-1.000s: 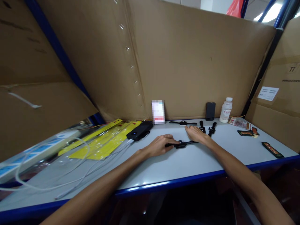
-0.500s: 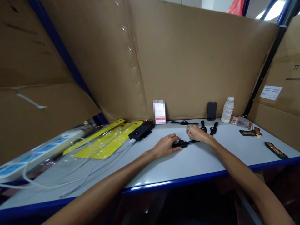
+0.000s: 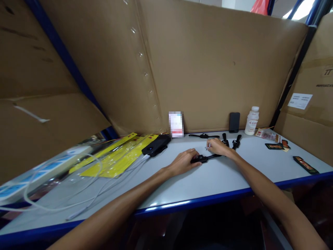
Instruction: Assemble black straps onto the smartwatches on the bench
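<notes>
My left hand (image 3: 185, 161) is closed around the left handle of a black spokeshave (image 3: 204, 158) lying on the grey table. Above and behind that tool's middle, the fingers of my right hand (image 3: 218, 146) are pinched on a small shiny metal piece (image 3: 206, 148), too small to identify. The right forearm covers part of the tool's right handle. Behind my hands lies another black spokeshave (image 3: 204, 136). Two more black tools of similar look, one partly hidden (image 3: 225, 139) and one farther right (image 3: 236, 142), rest just beyond my right wrist.
A phone with a lit screen (image 3: 176, 124), a dark phone (image 3: 234, 122) and a bottle (image 3: 252, 121) stand along the cardboard wall (image 3: 197, 69). Yellow packaging (image 3: 111, 163), a black power bank (image 3: 156, 146), white cables and a power strip (image 3: 44, 173) lie left. Small packets (image 3: 305, 165) lie right.
The small shiny piece now shows below my right fingertips. My left hand stays on the spokeshave, and the view has shifted slightly.
</notes>
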Action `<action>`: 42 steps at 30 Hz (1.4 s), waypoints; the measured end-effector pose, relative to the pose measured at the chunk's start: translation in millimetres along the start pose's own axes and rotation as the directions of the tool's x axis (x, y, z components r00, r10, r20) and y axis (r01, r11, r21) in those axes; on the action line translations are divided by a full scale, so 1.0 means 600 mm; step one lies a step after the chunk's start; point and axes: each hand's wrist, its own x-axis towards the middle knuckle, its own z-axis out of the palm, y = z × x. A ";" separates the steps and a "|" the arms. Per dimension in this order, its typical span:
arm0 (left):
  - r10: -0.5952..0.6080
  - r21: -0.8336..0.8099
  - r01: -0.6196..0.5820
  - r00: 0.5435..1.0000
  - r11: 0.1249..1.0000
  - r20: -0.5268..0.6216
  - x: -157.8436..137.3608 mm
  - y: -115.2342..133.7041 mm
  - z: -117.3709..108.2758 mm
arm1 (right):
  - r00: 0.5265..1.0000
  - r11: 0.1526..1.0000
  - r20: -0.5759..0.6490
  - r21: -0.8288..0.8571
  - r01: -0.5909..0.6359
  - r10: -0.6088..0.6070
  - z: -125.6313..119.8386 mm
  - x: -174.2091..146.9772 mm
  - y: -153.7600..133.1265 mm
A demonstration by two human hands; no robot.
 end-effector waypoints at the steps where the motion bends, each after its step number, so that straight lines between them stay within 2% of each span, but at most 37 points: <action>1: -0.005 -0.002 0.005 1.000 1.000 0.003 0.001 0.000 0.000 | 1.000 1.000 -0.004 0.002 0.007 -0.007 0.000 0.000 0.000; 6: -0.036 -0.059 0.037 0.999 0.998 0.024 0.001 -0.001 -0.004 | 0.997 0.997 -0.017 0.026 0.076 -0.076 -0.011 -0.004 -0.001; 9: -0.029 -0.122 0.035 0.998 0.992 0.057 -0.002 -0.005 -0.012 | 0.987 0.981 -0.027 0.108 0.160 -0.158 -0.028 -0.013 -0.006; 12: -0.018 -0.110 0.027 0.997 0.994 0.079 -0.007 -0.014 -0.023 | 0.973 0.953 -0.048 0.195 0.231 -0.226 -0.036 -0.025 -0.016; 15: 0.020 -0.085 -0.013 0.997 0.996 0.079 -0.013 -0.023 -0.034 | 0.962 0.941 -0.019 0.206 0.269 -0.271 -0.030 -0.035 -0.027; 18: 0.060 -0.107 -0.051 0.994 0.993 0.090 -0.014 -0.028 -0.041 | 0.957 0.944 -0.005 0.163 0.287 -0.290 -0.020 -0.042 -0.036; 22: 0.127 -0.132 -0.112 0.986 0.985 0.110 -0.013 -0.031 -0.044 | 0.958 0.958 -0.012 0.012 0.288 -0.288 -0.016 -0.049 -0.046; 26: 0.121 -0.163 -0.104 0.988 0.981 0.099 -0.011 -0.033 -0.042 | 0.955 0.941 0.016 -0.165 0.296 -0.298 -0.023 -0.058 -0.060; 29: 0.106 -0.180 -0.087 0.990 0.980 0.095 -0.010 -0.034 -0.038 | 0.950 0.923 0.051 -0.227 0.312 -0.309 -0.031 -0.063 -0.070; 34: 0.029 -0.135 -0.020 0.998 0.991 0.063 -0.009 -0.033 -0.032 | 0.955 0.929 0.054 -0.223 0.296 -0.292 -0.035 -0.065 -0.078; 42: 0.056 -0.174 -0.044 0.996 0.984 0.068 -0.008 -0.042 -0.033 | 0.944 0.943 -0.053 -0.082 0.321 -0.326 -0.025 -0.061 -0.074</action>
